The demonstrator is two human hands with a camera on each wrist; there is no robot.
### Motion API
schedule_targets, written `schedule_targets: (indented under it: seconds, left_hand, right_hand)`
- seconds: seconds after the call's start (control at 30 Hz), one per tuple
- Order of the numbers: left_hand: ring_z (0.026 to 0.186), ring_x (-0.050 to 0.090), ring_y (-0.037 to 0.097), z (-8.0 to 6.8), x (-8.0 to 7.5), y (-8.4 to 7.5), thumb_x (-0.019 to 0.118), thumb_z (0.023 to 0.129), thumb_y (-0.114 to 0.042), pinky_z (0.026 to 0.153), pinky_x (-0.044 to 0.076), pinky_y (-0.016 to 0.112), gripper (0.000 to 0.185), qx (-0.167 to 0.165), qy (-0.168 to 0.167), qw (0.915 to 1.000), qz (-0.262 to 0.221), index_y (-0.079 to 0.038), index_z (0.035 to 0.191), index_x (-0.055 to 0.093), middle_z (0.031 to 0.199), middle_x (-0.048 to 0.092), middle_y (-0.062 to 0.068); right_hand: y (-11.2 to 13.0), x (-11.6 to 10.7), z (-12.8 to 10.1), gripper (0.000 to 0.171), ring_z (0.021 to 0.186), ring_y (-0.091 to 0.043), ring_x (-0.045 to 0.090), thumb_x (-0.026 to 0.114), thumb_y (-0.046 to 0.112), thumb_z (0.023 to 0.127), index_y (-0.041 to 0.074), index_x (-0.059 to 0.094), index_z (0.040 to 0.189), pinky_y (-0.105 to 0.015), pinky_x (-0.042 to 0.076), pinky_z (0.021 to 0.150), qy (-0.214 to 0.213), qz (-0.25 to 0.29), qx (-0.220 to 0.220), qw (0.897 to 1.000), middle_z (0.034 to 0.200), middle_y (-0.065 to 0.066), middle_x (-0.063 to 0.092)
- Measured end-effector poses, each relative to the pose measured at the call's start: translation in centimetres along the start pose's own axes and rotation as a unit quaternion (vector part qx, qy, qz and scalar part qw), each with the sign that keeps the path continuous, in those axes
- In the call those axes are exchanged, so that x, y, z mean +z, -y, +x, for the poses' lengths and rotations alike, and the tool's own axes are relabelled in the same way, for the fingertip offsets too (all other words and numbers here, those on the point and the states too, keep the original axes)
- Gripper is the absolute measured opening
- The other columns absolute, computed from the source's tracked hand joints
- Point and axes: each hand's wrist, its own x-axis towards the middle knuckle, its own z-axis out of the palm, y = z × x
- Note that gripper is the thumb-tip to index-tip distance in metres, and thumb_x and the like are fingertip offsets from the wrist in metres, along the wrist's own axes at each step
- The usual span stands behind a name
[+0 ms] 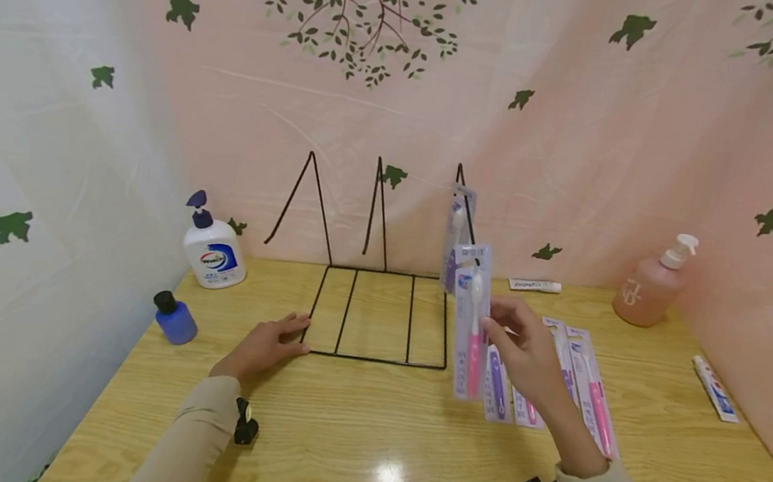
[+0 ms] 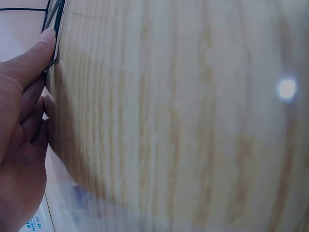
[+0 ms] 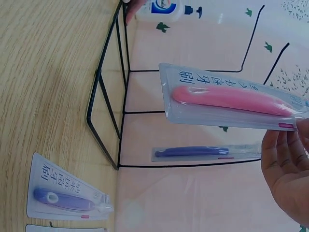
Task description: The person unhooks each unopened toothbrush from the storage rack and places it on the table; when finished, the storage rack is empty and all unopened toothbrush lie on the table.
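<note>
My right hand (image 1: 528, 352) pinches the edge of a packaged pink toothbrush (image 1: 474, 331), held upright at the front end of the right hook of a black wire rack (image 1: 375, 360). Whether the hook passes through the pack's top cannot be told. Behind it, a packaged purple toothbrush (image 1: 456, 231) hangs on that same hook; it shows in the right wrist view too (image 3: 193, 151). My left hand (image 1: 266, 348) rests at the rack's front left corner, with its thumb (image 2: 46, 38) against the wire and its fingers extended along the side.
Several packaged toothbrushes (image 1: 598, 392) lie right of the rack. A white pump bottle (image 1: 216, 254) and a small blue bottle (image 1: 176, 321) stand at left. A pink pump bottle (image 1: 652, 287) and toothpaste tubes (image 1: 534, 285) (image 1: 715, 389) are toward the back and right. Patterned cloth hangs behind.
</note>
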Motion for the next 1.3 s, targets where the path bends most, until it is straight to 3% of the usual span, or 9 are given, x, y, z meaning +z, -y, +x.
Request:
schedule_targets:
  seconds: [0.37, 0.57, 0.87, 1.3]
  left_hand:
    - [0.145, 0.023, 0.029, 0.1, 0.0, 0.2, 0.064, 0.092, -0.035, 0.114, 0.023, 0.055, 0.062, 0.005, -0.005, 1.0000, 0.002, -0.014, 0.146, 0.042, 0.155, 0.032, 0.003]
    - [0.145, 0.024, 0.030, 0.0, 0.1, 0.0, 0.064, 0.092, -0.033, 0.114, 0.023, 0.055, 0.062, 0.011, -0.011, 0.9999, 0.000, -0.012, 0.145, 0.042, 0.154, 0.033, 0.005]
    - [0.145, 0.023, 0.030, -0.1, -0.1, -0.1, 0.064, 0.092, -0.031, 0.114, 0.023, 0.056, 0.061, 0.010, -0.008, 0.9999, 0.001, -0.011, 0.146, 0.042, 0.154, 0.033, 0.005]
    - [0.145, 0.023, 0.029, -0.1, 0.0, -0.1, 0.063, 0.092, -0.032, 0.114, 0.023, 0.055, 0.061, 0.005, -0.009, 0.9999, -0.005, -0.012, 0.146, 0.042, 0.155, 0.033, 0.005]
  right_hand:
    - [0.8, -0.7, -0.9, 0.023, 0.088, -0.005, 0.062, 0.056, 0.006, 0.096, 0.003, 0.059, 0.118, -0.020, 0.055, 0.075, -0.004, -0.019, 0.000, 1.000, 0.101, -0.003, 0.063]
    - [0.8, -2.1, -1.4, 0.023, 0.087, -0.003, 0.062, 0.056, 0.002, 0.095, -0.001, 0.059, 0.118, -0.017, 0.054, 0.074, -0.029, -0.014, -0.002, 0.999, 0.100, 0.010, 0.062]
    - [-1.2, -6.2, -2.5, 0.028, 0.086, 0.000, 0.062, 0.056, 0.008, 0.096, -0.001, 0.058, 0.123, -0.014, 0.054, 0.071, -0.062, -0.071, 0.033, 0.995, 0.100, 0.017, 0.062]
    - [-5.9, -13.5, -4.7, 0.040, 0.084, 0.009, 0.056, 0.054, 0.021, 0.098, 0.004, 0.053, 0.135, -0.007, 0.051, 0.069, -0.097, -0.118, 0.145, 0.978, 0.097, 0.025, 0.057]
